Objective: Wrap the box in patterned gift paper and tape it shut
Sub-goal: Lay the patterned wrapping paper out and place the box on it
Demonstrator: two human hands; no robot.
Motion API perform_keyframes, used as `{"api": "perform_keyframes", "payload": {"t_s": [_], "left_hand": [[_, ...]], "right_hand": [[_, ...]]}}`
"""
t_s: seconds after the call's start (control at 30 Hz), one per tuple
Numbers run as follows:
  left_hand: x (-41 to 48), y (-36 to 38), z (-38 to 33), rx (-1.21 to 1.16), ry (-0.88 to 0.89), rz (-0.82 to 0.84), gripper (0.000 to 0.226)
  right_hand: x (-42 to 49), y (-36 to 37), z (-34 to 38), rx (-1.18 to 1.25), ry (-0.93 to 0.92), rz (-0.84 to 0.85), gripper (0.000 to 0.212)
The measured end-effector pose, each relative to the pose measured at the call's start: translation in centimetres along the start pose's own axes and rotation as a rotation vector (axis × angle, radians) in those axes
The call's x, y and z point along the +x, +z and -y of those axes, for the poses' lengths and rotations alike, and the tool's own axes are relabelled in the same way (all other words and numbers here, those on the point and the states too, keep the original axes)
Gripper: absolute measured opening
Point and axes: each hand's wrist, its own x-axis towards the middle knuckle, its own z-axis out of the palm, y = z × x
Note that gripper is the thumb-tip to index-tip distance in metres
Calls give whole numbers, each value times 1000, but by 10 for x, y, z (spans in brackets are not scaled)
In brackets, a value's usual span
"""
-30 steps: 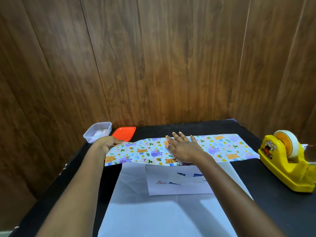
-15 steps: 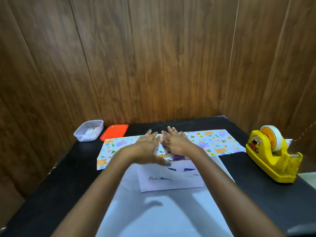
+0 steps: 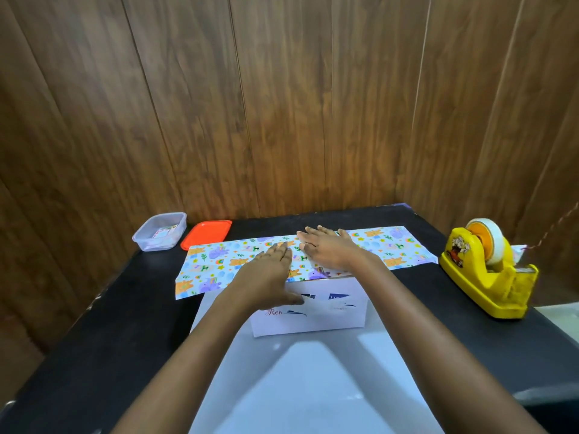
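Observation:
A white box (image 3: 316, 317) with blue and red print lies on the pale underside of the gift paper (image 3: 313, 386) in the middle of the black table. The far part of the paper, its patterned side (image 3: 219, 264) showing animals and rainbows, is folded over the box's top. My left hand (image 3: 269, 270) and my right hand (image 3: 329, 252) rest flat, side by side, on that patterned flap over the box. Both hands have their fingers stretched out and grip nothing. A yellow tape dispenser (image 3: 485, 270) with a roll of clear tape stands at the right.
A clear plastic tub (image 3: 159, 231) and its orange lid (image 3: 206, 233) sit at the back left of the black table (image 3: 94, 355). Wood panel walls close in behind and on both sides. The table's right edge runs just past the dispenser.
My left hand left the paper's left end and came to the middle beside my right hand. The patterned flap now lies flatter over the box. The view has tilted down slightly.

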Motion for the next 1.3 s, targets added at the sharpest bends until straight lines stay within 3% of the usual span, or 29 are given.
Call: {"api": "perform_keyframes", "payload": {"t_s": [0.23, 0.47, 0.73, 1.13, 1.3], "left_hand": [[-1, -1, 0, 30, -4, 18, 93], [11, 3, -13, 9, -10, 26, 108], [11, 7, -10, 41, 8, 10, 100], [11, 7, -9, 26, 19, 6, 99], [7, 11, -10, 49, 77, -120, 87]], "right_hand": [[0, 1, -5, -14, -33, -3, 49], [-2, 0, -5, 9, -41, -23, 50], [-1, 6, -3, -91, 108, -34, 51], [-15, 1, -4, -70, 125, 42, 56], [-13, 4, -3, -94, 125, 37, 55]]}}
